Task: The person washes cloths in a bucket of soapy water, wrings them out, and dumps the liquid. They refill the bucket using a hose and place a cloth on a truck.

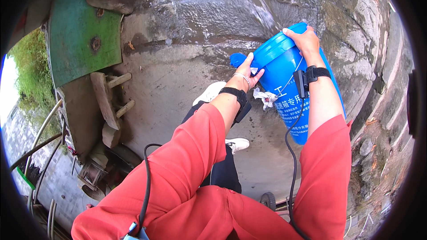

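A blue plastic bucket (287, 73) with white printed writing is tilted, its rim turned away from me, and water (262, 10) spreads over the ground by its mouth. My right hand (305, 40) grips the rim on the far right side, thumb along the edge. At the rim's left side, my left hand (248, 71) holds a blue cloth or scrubber (237, 60) against the bucket. The bucket's wire handle hangs down its side, with a whitish wrapping (266, 98) around its grip. The inside of the bucket is hidden.
On the left stand a green sheet panel (86, 36) and a wooden stool (108, 100) lying on its side. Rough stone and rubble (370, 140) run along the right. A small black wheel (268, 200) is near my legs. Cables run along both my arms.
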